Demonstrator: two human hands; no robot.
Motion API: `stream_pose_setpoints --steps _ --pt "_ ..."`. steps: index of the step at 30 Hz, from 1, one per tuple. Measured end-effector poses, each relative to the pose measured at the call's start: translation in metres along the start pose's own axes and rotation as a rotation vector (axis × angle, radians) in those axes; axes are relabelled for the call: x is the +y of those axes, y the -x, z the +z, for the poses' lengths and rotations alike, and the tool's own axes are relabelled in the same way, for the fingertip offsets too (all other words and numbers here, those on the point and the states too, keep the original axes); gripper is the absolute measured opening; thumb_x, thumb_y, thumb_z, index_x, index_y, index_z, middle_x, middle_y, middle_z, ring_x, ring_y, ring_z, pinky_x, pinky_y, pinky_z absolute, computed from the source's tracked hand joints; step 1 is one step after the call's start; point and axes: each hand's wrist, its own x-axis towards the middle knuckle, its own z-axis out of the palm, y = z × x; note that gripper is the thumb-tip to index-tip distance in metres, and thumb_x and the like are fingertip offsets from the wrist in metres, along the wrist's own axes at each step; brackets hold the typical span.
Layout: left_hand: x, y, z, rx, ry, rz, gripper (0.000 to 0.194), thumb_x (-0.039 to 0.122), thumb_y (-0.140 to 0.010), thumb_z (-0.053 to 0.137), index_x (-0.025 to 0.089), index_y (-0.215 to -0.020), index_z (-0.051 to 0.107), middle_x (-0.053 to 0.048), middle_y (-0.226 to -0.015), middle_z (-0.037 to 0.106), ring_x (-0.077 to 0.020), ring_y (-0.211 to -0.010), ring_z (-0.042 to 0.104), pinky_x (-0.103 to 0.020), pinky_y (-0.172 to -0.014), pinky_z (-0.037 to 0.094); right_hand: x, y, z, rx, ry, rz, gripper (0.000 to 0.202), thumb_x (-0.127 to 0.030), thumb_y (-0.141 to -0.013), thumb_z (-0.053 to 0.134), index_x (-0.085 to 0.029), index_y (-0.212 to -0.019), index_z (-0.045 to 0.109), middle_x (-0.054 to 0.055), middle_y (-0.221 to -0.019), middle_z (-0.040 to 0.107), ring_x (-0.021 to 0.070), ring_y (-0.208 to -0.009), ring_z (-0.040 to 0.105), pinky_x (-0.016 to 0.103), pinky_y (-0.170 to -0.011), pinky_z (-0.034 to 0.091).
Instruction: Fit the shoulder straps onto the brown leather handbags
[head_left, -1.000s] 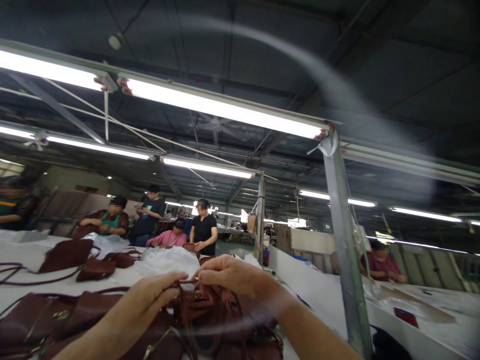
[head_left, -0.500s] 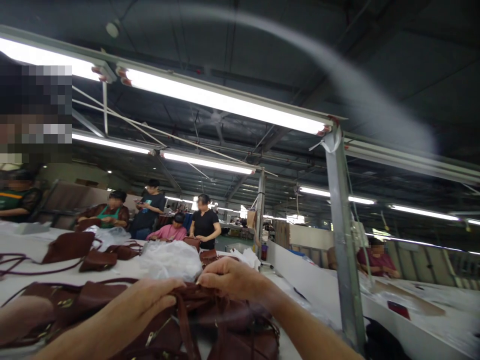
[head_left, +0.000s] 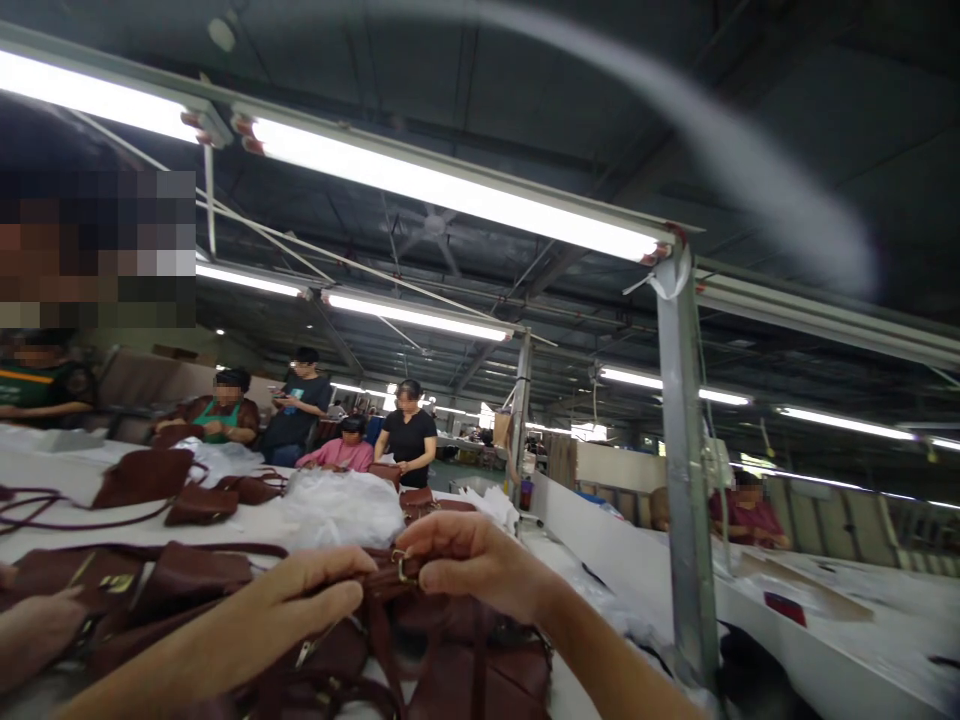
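Toward the near edge of the white tabletop (head_left: 255, 525), just above a heap of brown bags, both hands are busy with one brown strap (head_left: 384, 584). Left hand (head_left: 319, 592) comes in from the left, fingers pretty straight, thumb nearly up against them, with the strap pinched in the narrow gap. Right hand (head_left: 484, 568) is curled more, thumb and forefinger nipped around a brass buckle (head_left: 403, 568) on that same strap, so the two sets of fingertips end up close together but apart. Straps dangle below them over a brown bag (head_left: 480, 685), and honestly I can't tell which bag the held strap belongs to, it's all the same brown down there. Off toward the left edge there's a co-worker's hand (head_left: 37, 625), partly cut off, right by a bag with a gold clasp (head_left: 116, 583); can't tell if it's actually gripping anything. Farther back, a white plastic bundle (head_left: 341, 510) sits past the hands, with a couple of smaller brown pouches (head_left: 201, 505) to its left. Over at the far edge a person in a black top (head_left: 407, 440) stands next to a person in pink (head_left: 341, 455).
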Motion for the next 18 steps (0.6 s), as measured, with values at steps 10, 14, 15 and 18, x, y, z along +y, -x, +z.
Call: stream_pose_setpoints --steps 10,14,15,18 --pt "-0.031 -0.008 0.031 0.061 0.416 -0.073 0.038 0.057 -0.078 0.063 0.02 -0.079 0.055 0.012 -0.049 0.032 -0.0058 -0.04 0.021 -0.022 -0.04 0.01 0.022 0.004 0.023 0.229 0.069 -0.052 0.037 -0.036 -0.064 0.088 -0.014 -0.087 0.071 0.002 -0.08 0.068 0.0124 -0.071 0.057 0.023 -0.063 0.042" --pt "-0.043 -0.01 0.037 0.078 0.617 -0.102 0.046 0.064 -0.072 0.069 0.019 -0.076 0.056 0.013 -0.043 0.032 -0.0042 -0.035 0.019 -0.022 -0.038 0.009 0.029 0.004 0.029 0.314 0.118 -0.041 0.03 -0.03 -0.065 0.084 -0.015 -0.088 0.071 0.0 -0.078 0.068 0.0118 -0.067 0.055 0.022 -0.06 0.04" --pt "-0.044 -0.01 0.037 0.075 0.639 -0.108 0.046 0.063 -0.072 0.071 0.019 -0.076 0.057 0.012 -0.044 0.034 -0.0042 -0.035 0.021 -0.022 -0.038 0.01 0.031 0.004 0.03 0.312 0.129 -0.033 0.029 -0.029 -0.066 0.083 -0.015 -0.088 0.071 0.0 -0.078 0.068 0.0115 -0.067 0.055 0.022 -0.06 0.04" --pt "-0.046 -0.008 0.037 0.033 0.651 -0.129 0.044 0.059 -0.073 0.074 0.018 -0.079 0.059 0.011 -0.047 0.039 -0.0041 -0.036 0.026 -0.021 -0.039 0.014 0.031 0.007 0.034 0.291 0.187 -0.056 0.021 -0.027 -0.069 0.08 -0.016 -0.085 0.072 0.0 -0.079 0.068 0.0123 -0.07 0.055 0.023 -0.064 0.042"
